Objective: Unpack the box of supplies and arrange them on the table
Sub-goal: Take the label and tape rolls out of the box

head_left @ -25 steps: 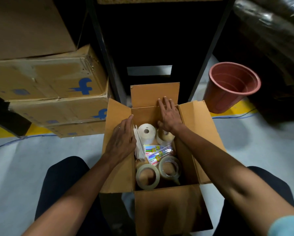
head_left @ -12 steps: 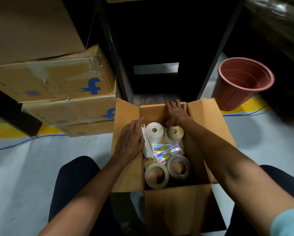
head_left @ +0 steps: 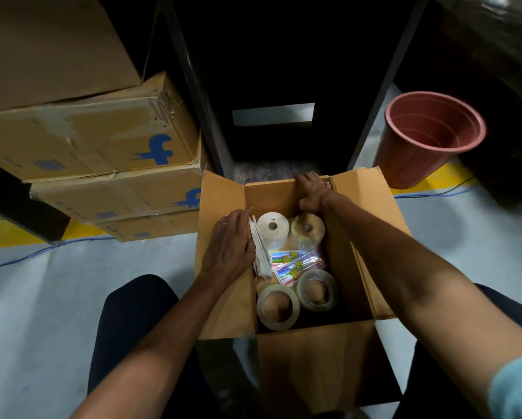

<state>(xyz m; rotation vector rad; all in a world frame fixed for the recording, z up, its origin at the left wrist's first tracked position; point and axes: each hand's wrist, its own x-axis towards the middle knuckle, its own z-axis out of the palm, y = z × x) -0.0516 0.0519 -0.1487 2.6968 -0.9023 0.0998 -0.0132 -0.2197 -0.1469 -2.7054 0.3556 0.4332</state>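
An open cardboard box point(head_left: 223, 204) stands on the floor between my knees. Inside are a white roll point(head_left: 272, 229), a tan roll point(head_left: 307, 231), packets of coloured pens point(head_left: 296, 263), two clear tape rolls point(head_left: 277, 306) point(head_left: 316, 290) and a stack of white sheets point(head_left: 261, 258) along the left wall. My left hand point(head_left: 229, 246) lies flat on the left flap, fingertips at the sheets. My right hand point(head_left: 312, 190) presses on the box's far edge, where the far flap is bent back out of sight.
Stacked cartons point(head_left: 102, 140) with blue logos sit close on the left. A black metal rack point(head_left: 193, 86) rises just behind the box. A red plastic pot point(head_left: 425, 137) stands at the right. A blue cable point(head_left: 42, 252) runs along the grey floor.
The far flap stood upright a second ago; my right hand has pushed it back and down behind the box. My left hand stays on the left flap.
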